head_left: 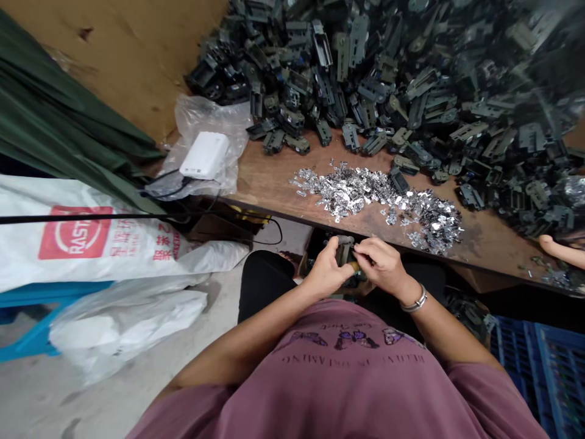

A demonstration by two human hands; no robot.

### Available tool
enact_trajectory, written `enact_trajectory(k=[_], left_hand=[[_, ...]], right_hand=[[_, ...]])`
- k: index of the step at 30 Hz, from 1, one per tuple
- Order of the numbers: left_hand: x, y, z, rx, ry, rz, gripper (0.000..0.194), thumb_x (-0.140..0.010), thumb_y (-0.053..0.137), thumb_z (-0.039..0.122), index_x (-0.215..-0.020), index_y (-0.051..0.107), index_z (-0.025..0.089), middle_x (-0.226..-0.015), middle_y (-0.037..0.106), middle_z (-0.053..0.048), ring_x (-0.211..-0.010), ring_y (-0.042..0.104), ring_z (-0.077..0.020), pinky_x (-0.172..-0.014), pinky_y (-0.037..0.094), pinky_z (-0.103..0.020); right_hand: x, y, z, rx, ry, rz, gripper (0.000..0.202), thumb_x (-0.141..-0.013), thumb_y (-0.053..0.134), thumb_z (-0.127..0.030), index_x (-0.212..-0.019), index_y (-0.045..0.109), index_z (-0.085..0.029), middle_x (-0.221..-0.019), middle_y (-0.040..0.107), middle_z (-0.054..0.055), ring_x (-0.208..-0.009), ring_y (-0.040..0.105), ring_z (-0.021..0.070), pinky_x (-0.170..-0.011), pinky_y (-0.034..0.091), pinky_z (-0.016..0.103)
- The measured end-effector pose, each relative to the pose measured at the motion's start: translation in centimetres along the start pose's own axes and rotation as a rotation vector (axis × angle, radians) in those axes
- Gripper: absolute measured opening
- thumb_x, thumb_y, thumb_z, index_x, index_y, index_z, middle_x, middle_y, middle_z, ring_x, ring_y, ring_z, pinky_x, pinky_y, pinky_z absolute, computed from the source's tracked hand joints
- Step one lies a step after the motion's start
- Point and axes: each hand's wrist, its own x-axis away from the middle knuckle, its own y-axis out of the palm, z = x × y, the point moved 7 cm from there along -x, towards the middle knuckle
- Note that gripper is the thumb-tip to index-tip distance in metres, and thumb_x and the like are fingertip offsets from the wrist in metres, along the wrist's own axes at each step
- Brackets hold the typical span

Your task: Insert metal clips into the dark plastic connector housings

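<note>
Just before the table's [262, 177] near edge, the left hand [325, 269] grasps a grey part [346, 241]; the right hand's [382, 262] fingers bunch beside it, their grip unclear. Silver pieces [350, 190] lie on the table.

A small grey hardware part [346, 240] is held up between the left hand [325, 271] and the right hand [380, 261]. Fingers cover much of it, leaving its full shape and exact tilt unclear.

The left hand [326, 268] holds a small grey part [346, 240] beside the brown wooden table [269, 180], the right hand [381, 261] close against it; shiny silver metal pieces [350, 192] lie heaped there; dark grey-green slotted housings [375, 91] pile behind; a white rounded box [205, 155] rests on clear plastic [237, 131].
</note>
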Motion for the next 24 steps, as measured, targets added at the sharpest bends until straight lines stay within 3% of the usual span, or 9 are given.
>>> enact_trajectory(k=[7, 12, 24], left_hand=[[0.5, -0.2, 0.1, -0.301, 0.068, 0.037, 0.026, -0.068, 0.060, 0.017, -0.085, 0.039, 0.021, -0.077, 0.044, 0.003, -0.071, 0.046, -0.0137, -0.065, 0.039, -0.027], [1.0, -0.3, 0.4, -0.510, 0.015, 0.016, 0.030, -0.069, 0.059, 0.018, -0.082, 0.033, 0.024, -0.072, 0.040, 0.005, -0.064, 0.041, -0.0134, -0.058, 0.032, -0.028], [0.8, 0.2, 0.1, -0.229, -0.040, -0.111, 0.027, -0.071, 0.061, 0.024, -0.086, 0.039, 0.021, -0.077, 0.045, 0.004, -0.073, 0.045, -0.0134, -0.065, 0.040, -0.027]], right_hand=[[1.0, 0.6, -0.6, 0.069, -0.028, 0.000, 0.022, -0.091, 0.052, -0.008, -0.108, 0.063, -0.017, -0.090, 0.067, 0.011, -0.082, 0.065, 0.0184, -0.069, 0.058, 0.030], [1.6, 0.8, -1.1, 0.077, -0.057, 0.021, 0.026, -0.091, 0.052, -0.007, -0.113, 0.062, -0.018, -0.094, 0.067, 0.012, -0.084, 0.066, 0.0181, -0.071, 0.059, 0.031], [1.3, 0.5, -0.9, -0.059, 0.095, 0.070, 0.020, -0.092, 0.058, -0.013, -0.109, 0.064, -0.020, -0.093, 0.068, 0.009, -0.085, 0.067, 0.0175, -0.073, 0.059, 0.032]])
